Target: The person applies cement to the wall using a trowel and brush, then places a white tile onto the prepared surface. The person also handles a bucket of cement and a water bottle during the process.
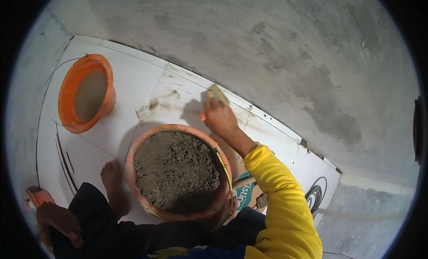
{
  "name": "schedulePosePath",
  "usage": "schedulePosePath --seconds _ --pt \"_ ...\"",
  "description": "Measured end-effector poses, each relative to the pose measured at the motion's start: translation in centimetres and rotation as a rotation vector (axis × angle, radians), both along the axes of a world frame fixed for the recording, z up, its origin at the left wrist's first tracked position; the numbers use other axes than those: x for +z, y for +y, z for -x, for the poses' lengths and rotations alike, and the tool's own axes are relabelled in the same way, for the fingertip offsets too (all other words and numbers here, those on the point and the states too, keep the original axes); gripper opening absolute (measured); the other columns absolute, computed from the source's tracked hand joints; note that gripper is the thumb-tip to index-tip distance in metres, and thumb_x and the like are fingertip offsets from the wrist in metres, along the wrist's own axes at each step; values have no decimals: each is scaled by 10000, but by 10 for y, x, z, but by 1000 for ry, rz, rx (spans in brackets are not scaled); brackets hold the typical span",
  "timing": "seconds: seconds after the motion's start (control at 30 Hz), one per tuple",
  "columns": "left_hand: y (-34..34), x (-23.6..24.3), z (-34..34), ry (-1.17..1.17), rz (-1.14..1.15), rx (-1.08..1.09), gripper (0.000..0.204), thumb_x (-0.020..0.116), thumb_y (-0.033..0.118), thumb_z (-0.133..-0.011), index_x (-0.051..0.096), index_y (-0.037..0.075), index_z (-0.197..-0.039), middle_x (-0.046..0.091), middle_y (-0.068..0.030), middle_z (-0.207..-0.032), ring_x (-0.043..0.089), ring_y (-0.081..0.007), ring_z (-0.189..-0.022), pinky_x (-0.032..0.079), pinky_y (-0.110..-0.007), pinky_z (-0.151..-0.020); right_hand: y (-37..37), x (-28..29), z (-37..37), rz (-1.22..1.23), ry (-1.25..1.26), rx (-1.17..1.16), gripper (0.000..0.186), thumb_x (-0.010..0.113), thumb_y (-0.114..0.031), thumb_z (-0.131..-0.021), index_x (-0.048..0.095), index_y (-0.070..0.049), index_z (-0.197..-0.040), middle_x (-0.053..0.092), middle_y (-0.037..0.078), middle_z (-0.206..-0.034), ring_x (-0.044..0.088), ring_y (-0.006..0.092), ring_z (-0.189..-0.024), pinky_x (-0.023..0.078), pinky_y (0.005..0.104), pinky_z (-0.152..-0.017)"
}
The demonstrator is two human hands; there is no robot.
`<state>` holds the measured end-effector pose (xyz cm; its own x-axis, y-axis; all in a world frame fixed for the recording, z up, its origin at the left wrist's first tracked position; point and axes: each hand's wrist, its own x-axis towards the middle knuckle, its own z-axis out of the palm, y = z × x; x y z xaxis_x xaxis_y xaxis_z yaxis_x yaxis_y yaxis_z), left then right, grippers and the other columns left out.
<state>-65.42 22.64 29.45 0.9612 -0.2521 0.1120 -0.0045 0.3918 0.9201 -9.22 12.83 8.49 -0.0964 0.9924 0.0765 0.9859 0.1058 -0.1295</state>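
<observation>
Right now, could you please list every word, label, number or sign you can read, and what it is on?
Large white lettering on a teal patch of the cardboard beside the mortar bucket: partly readable, but I won't copy it.
Smaller white print below it: too small to read.
Yellow marking on the blue clothing: unclear whether it is text.

White tiled floor [129, 71], thin dark joints. Far left, an orange bucket [71, 87] of murky water stands on it; nearer, thin dark rods [66, 165] lie loose. Middle: grey-brown smears [154, 103] on the tile, a bare foot [112, 178] planted nearer, a larger mortar-filled bucket [130, 170] just beside it. Right: printed cardboard [255, 193], then, farther right, a dark coil [317, 194] of cable or hose.
</observation>
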Motion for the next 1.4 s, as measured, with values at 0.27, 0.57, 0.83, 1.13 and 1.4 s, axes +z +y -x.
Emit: schedulePosePath --seconds 0.27,0.57,0.83,1.13,1.4 --pt "13 -3 -22 49 48 -106 901 829 327 -923 345 -58 -1578 665 -298 -1337 656 -425 -1265 509 -507 -1050 -125 0 -106 -12 -14 -245 149 689 -77 -843 634 -30 -973 631 164 -914 702 385 -824 607 479 -684" --pt "11 -34 -51 17 43 -67 664 761 403 -974 599 -173 -1263 739 -310 -976 765 -408 -953 611 -448 -864 -264 6 -211 14 -99 -398 120 710 -108 -861 649 -65 -954 617 134 -899 679 367 -832 584 473 -702" --pt "10 -36 -65 -1 64 3 791 829 333 -928 476 -153 -1443 735 -313 -1127 750 -407 -1065 602 -453 -917 -358 13 -271 -2 -87 -575 178 727 -112 -901 691 -56 -1066 716 158 -1062 695 388 -938 584 468 -815" --pt "21 -24 -72 4 -18 -209 755 794 371 -928 448 -96 -1409 713 -285 -1140 723 -392 -1047 579 -462 -918 -386 74 -294 2 -255 -529 219 747 -110 -904 682 -59 -1106 702 156 -1100 660 405 -996 549 485 -847" --pt "-40 41 -68 -23 -171 682 684 655 544 -998 736 -134 -1046 765 -256 -852 784 -347 -739 641 -418 -744 -143 190 -101 -211 159 -49 192 814 -36 -841 697 -28 -992 733 140 -984 705 324 -811 572 397 -717"
